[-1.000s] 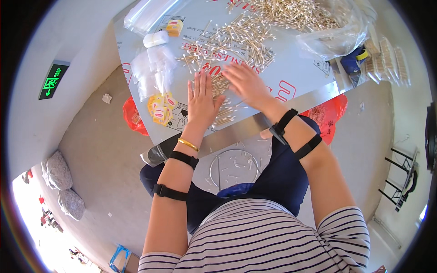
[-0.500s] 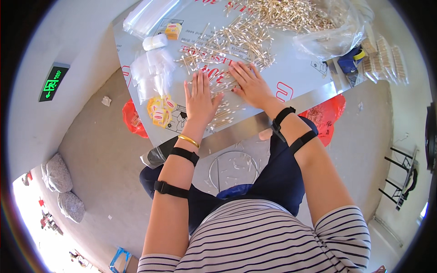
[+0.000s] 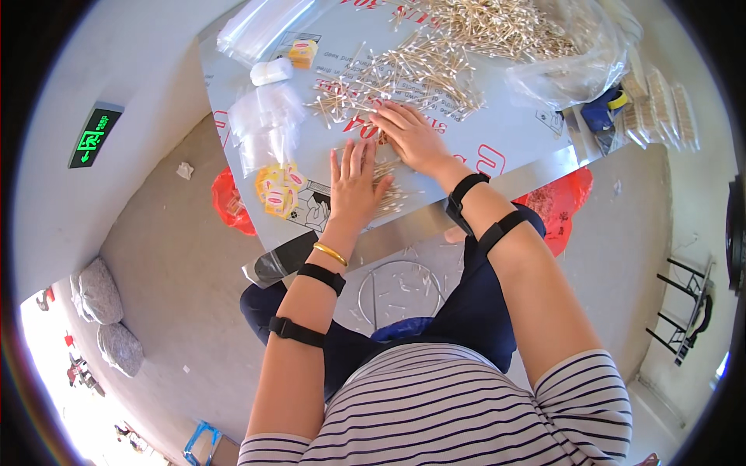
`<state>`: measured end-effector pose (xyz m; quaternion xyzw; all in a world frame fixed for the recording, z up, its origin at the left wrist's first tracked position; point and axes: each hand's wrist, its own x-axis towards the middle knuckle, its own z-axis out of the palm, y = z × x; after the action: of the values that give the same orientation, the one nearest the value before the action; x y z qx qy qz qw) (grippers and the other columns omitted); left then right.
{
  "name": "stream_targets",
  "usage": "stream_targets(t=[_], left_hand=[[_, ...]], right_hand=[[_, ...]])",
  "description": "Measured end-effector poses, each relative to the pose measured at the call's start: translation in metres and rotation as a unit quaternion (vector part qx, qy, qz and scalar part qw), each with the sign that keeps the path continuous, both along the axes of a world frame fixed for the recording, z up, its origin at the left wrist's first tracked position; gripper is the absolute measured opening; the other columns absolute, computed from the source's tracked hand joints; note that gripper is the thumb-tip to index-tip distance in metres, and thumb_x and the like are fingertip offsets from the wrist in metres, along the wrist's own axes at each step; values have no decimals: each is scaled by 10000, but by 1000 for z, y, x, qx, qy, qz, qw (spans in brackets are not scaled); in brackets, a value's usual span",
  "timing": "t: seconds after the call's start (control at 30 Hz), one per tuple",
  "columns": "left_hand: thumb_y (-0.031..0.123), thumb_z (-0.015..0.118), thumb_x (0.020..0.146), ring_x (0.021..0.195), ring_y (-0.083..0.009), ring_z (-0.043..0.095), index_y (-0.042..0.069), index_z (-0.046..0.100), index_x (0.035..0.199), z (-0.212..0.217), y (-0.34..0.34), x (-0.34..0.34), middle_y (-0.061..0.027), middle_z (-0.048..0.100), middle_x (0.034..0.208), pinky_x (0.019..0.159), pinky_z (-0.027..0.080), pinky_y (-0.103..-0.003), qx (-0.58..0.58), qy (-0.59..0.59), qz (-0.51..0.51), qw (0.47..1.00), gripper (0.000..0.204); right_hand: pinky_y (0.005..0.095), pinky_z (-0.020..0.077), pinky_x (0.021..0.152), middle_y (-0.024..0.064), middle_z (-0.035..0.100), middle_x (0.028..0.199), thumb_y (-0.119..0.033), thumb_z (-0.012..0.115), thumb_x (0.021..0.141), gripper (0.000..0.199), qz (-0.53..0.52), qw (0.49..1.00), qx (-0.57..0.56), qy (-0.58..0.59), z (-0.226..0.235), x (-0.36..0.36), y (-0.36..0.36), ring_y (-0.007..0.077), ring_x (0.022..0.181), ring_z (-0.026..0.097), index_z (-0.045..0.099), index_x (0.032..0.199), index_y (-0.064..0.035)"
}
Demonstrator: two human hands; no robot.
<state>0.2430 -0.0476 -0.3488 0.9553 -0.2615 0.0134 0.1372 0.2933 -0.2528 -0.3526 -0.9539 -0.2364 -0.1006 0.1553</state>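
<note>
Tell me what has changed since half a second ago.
The right hand has moved left, bringing its fingertips close to those of the left hand, which has drawn back slightly. Nothing was visibly gripped or let go. The large cotton swab heap, the small clear bags and the yellow packets stayed put.

A dark-striped white shirt [image 3: 451, 404] is worn with navy trousers [image 3: 478, 307], a gold bangle [image 3: 330, 253] and black forearm straps [image 3: 298, 332].
</note>
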Motion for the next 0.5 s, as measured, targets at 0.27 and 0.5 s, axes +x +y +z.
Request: stream_targets(t=[0.27, 0.5], left_hand=[[549, 496, 1035, 1598, -342, 177, -3, 206, 1643, 4, -1, 7, -163, 213, 1719, 1286, 118, -566, -47, 18, 5, 999, 871], [585, 472, 1032, 1605, -305, 172, -14, 206, 1640, 4, -6, 22, -169, 210, 1721, 1293, 93, -554, 30, -12, 0, 999, 895]], right_hand=[[423, 459, 1099, 50, 566, 1472, 6, 619, 909, 489, 17, 974, 213, 78, 15, 5, 6, 287, 1329, 544, 649, 1378, -129], [453, 446, 1116, 73, 587, 1448, -15, 617, 908, 448, -43, 994, 103, -15, 19, -3, -21, 301, 1325, 555, 643, 1351, -77]])
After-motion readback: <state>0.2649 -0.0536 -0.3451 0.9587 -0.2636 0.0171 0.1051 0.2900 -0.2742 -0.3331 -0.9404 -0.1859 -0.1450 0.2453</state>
